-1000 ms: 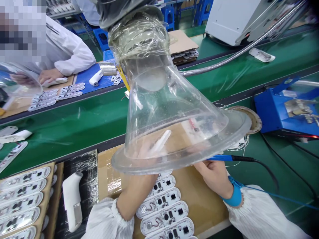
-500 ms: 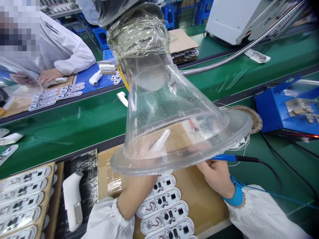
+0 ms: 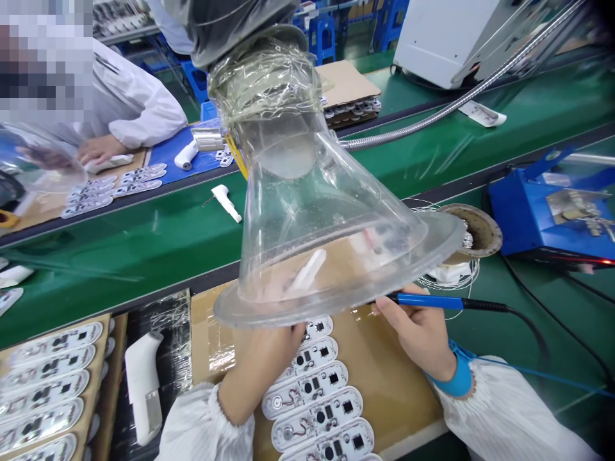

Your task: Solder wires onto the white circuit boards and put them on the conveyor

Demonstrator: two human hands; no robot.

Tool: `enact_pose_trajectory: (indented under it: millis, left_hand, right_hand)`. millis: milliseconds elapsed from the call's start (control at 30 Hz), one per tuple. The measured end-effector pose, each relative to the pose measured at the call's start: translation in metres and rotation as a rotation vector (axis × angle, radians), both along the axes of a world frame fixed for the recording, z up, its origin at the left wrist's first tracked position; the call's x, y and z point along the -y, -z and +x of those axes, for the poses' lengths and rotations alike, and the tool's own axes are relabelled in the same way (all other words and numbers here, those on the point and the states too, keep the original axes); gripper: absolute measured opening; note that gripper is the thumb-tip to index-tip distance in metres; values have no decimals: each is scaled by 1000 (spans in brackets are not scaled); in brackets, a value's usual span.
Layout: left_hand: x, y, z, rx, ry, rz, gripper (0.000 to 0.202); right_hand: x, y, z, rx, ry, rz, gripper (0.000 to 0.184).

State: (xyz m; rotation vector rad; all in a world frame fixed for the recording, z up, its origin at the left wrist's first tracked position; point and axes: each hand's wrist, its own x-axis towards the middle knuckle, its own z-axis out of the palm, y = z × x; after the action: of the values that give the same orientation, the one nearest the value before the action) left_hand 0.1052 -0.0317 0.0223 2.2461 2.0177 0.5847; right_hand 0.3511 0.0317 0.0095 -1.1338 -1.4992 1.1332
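Observation:
Through the clear plastic fume hood (image 3: 331,211), my left hand (image 3: 271,342) shows blurred, with its fingers closed on a white plastic housing (image 3: 308,272). The hood hides the exact grip. My right hand (image 3: 418,326) pinches a soldering iron (image 3: 432,301) with a blue handle; its tip is hidden behind the hood's rim. A blue wrist strap (image 3: 456,378) circles my right wrist. Below my left hand, a row of white oval shells with circuit boards (image 3: 317,419) lies on the cardboard sheet (image 3: 384,384).
A white handheld device body (image 3: 143,387) lies at left, beside more board-filled shells (image 3: 48,371) on cardboard. A blue soldering stand (image 3: 538,211) and a round tin (image 3: 475,230) stand at right. Across the green bench, a co-worker's hand (image 3: 98,148) rests on a white housing.
My right hand and the soldering iron have shifted slightly right, showing more of the iron's handle. My left hand has moved slightly, its grip unchanged. The view has shifted a little.

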Motion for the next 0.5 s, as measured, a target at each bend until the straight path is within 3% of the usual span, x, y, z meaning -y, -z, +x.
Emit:
enact_pose_trajectory:
  millis: [267,500]
  left_hand:
    - [-4,-14,-9,206,131,-73,18]
    - [-4,-18,-11,256,120,-128,20]
  right_hand:
    - [0,1,3,-78,3,-22,7]
    - [0,-2,4,-72,5,-42,10]
